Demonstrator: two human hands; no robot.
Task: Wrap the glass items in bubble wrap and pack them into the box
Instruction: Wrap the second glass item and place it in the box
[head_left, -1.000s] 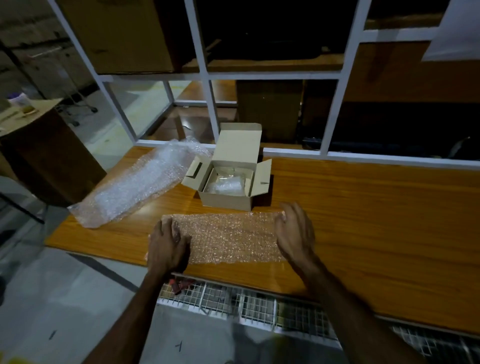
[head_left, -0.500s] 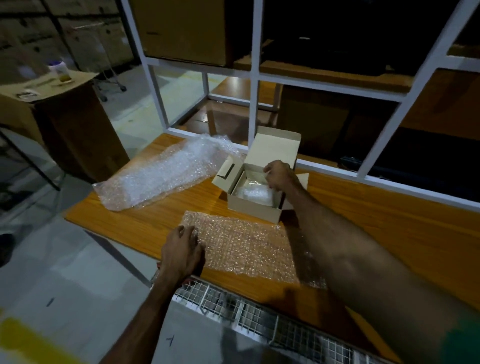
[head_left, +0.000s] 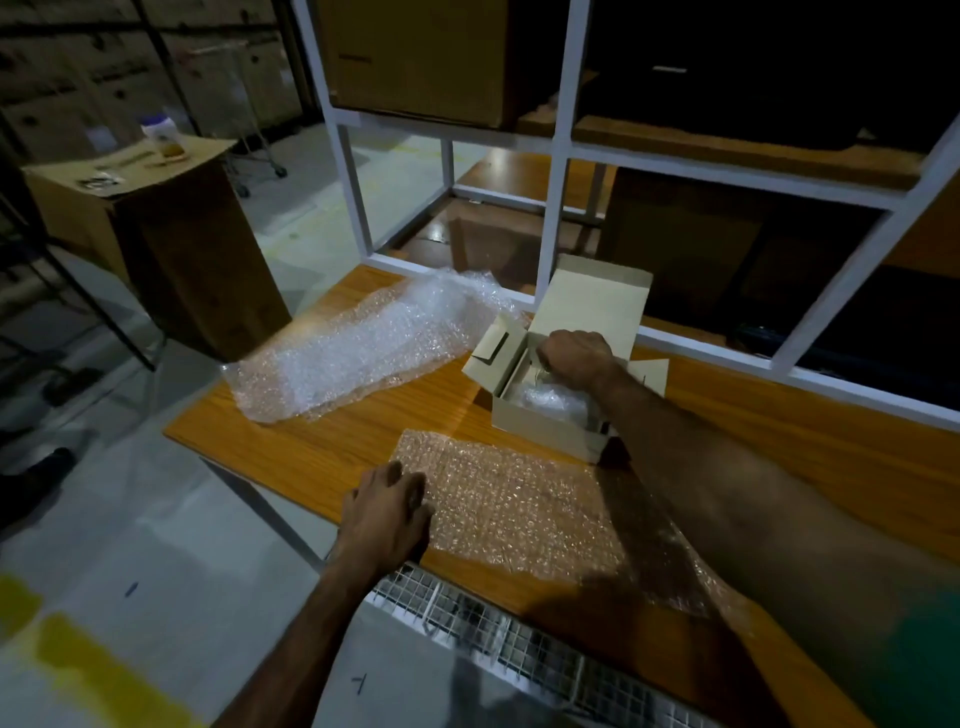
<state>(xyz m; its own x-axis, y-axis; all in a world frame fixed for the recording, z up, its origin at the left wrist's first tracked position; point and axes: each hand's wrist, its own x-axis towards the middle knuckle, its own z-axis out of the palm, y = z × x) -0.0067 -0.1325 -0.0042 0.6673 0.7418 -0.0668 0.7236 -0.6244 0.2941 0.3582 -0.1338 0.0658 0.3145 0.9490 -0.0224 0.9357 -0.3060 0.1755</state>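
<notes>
Right hand curls inside the cardboard box at twelve o'clock, grip contents unclear; glass is fragile, slippery: take its body.

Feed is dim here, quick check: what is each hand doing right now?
Left hand: open, resting flat on the bubble wrap sheet.
Right hand: fingers curled inside the box; what its grip holds cannot be told.

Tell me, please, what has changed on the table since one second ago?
The right hand left the flat sheet of bubble wrap and reached into the open cardboard box, fingers curled; what it grips is unclear. The left hand stays on the sheet. The loose clear bubble wrap did not move.
</notes>
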